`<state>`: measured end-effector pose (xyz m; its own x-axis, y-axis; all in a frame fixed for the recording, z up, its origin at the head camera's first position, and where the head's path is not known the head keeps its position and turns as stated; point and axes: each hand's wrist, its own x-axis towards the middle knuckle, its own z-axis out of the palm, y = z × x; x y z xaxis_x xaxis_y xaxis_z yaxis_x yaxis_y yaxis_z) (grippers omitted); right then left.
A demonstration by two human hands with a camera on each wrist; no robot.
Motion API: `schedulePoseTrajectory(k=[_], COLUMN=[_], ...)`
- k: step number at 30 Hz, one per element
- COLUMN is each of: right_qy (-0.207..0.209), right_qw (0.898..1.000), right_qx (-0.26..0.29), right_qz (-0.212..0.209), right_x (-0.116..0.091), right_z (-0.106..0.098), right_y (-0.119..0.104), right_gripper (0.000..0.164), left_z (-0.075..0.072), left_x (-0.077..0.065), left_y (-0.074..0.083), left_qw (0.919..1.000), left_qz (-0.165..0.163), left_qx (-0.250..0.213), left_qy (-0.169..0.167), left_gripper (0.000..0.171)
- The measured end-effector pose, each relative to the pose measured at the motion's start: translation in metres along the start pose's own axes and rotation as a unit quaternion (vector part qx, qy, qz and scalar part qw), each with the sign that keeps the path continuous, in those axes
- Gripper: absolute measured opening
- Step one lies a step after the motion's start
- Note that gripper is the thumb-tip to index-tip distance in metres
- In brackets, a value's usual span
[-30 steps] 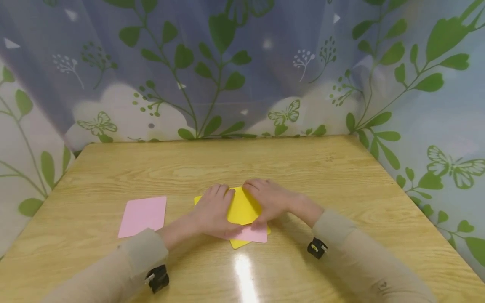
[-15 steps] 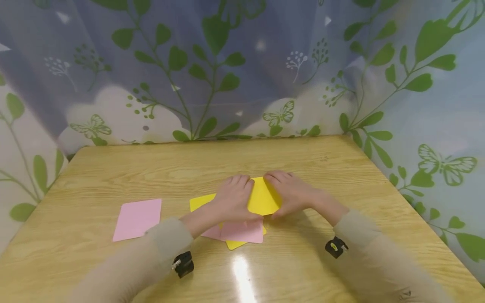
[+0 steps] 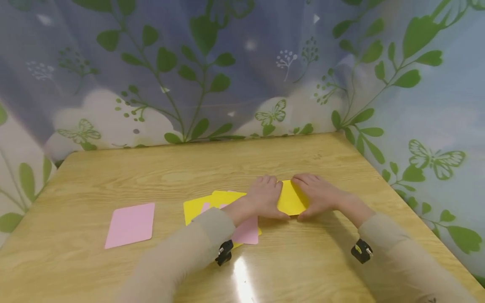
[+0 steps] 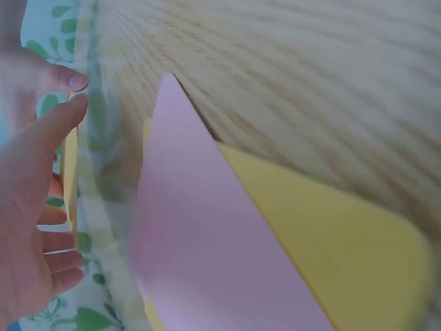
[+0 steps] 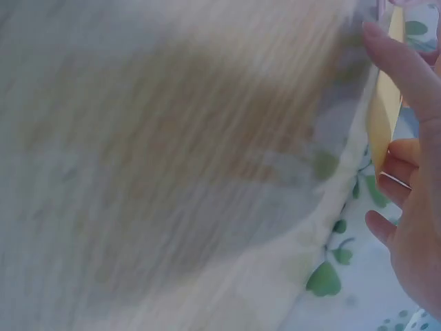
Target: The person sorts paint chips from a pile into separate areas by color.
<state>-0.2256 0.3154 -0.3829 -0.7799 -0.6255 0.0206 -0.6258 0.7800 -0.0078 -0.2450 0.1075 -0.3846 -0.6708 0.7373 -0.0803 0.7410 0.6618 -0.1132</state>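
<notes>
A yellow card (image 3: 291, 200) is held between both hands, right of the middle of the table. My left hand (image 3: 267, 197) grips its left side, the thumb at the near edge and the fingers at the far edge. On the opposite side my right hand (image 3: 319, 195) grips it the same way. Both wrist views show this card nearly edge-on. Left of the hands lies an overlapping spread of yellow cards (image 3: 193, 207) and pink cards (image 3: 248, 232), partly hidden by the left forearm. Pink over yellow also fills much of the left wrist view.
A single pink card (image 3: 130, 226) lies apart at the left of the wooden table (image 3: 159, 168). Curtains with leaf and butterfly prints (image 3: 242, 75) hang behind and beside the table. Light glares off its near part.
Both hands have moved to the right with the yellow card, away from the spread, uncovering more yellow and pink cards. The lone pink card stays put; the head view has shifted slightly.
</notes>
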Motion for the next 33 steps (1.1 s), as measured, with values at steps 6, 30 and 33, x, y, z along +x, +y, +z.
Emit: schedulePoseTrajectory(k=[6, 30, 33], right_qy=[-0.014, -0.011, 0.010], right_qw=[1.000, 0.999, 0.999], right_qx=[0.020, 0.046, 0.032], right_qz=[0.013, 0.027, 0.017], right_x=[-0.010, 0.003, 0.011], right_z=[0.005, -0.001, -0.008], right_y=[0.013, 0.018, 0.012], right_gripper=[0.097, 0.098, 0.096], left_z=[0.003, -0.006, -0.013], left_x=[0.017, 0.002, -0.014], left_y=[0.008, -0.039, -0.059], left_qw=[0.9996, 0.9929, 0.9927], left_qz=[0.009, 0.006, -0.008], left_qx=[-0.015, -0.119, -0.120], left_qy=[-0.023, -0.008, 0.010], left_gripper=[0.102, 0.095, 0.090])
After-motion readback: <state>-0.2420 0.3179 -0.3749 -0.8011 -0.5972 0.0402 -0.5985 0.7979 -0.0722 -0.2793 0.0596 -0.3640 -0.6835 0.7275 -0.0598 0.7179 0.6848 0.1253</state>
